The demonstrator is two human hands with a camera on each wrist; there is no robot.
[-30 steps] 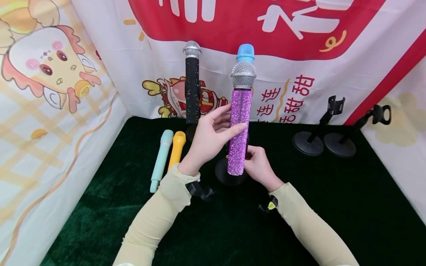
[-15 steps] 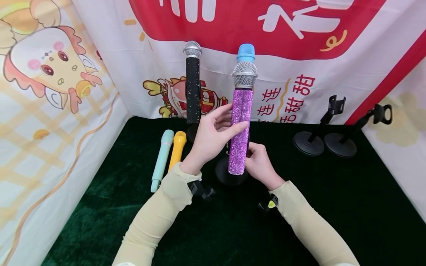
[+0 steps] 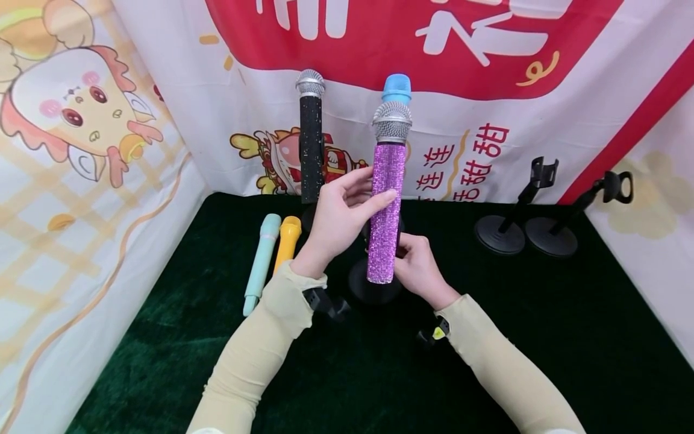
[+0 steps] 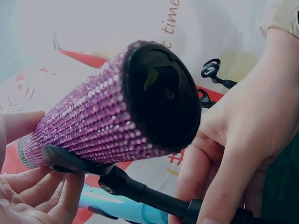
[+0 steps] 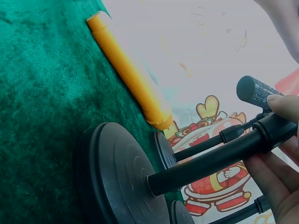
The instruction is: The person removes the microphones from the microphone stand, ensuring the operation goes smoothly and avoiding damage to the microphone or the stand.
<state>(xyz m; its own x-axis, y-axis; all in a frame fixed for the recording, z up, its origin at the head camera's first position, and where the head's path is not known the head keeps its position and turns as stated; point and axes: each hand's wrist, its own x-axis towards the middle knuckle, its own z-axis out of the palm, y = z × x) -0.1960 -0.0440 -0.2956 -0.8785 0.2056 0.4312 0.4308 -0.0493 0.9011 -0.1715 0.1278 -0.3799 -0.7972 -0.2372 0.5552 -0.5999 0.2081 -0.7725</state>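
Note:
In the head view my left hand [image 3: 341, 214] grips a purple rhinestone-covered microphone [image 3: 386, 211] with a silver mesh head, thumb across its front and fingers behind. The left wrist view shows its black end cap, and the barrel resting in the black clip [image 4: 70, 161] of a microphone stand. My right hand [image 3: 420, 268] holds that stand's upright just below the clip, partly hidden behind the microphone. Seen from the right wrist, thumb and fingers pinch the black pole [image 5: 205, 161] near its top. The round base [image 3: 374, 286] sits on the green cloth.
Directly behind stands a blue microphone [image 3: 397, 89], mostly hidden. A black speckled microphone [image 3: 311, 138] is on a stand to the left. Mint [image 3: 261, 259] and yellow [image 3: 288, 235] microphones lie on the cloth. Two bare stands [image 3: 499, 235] are at the right, before a printed backdrop.
The head view has shifted slightly, and the purple microphone appears a little further left. Both hands keep their holds.

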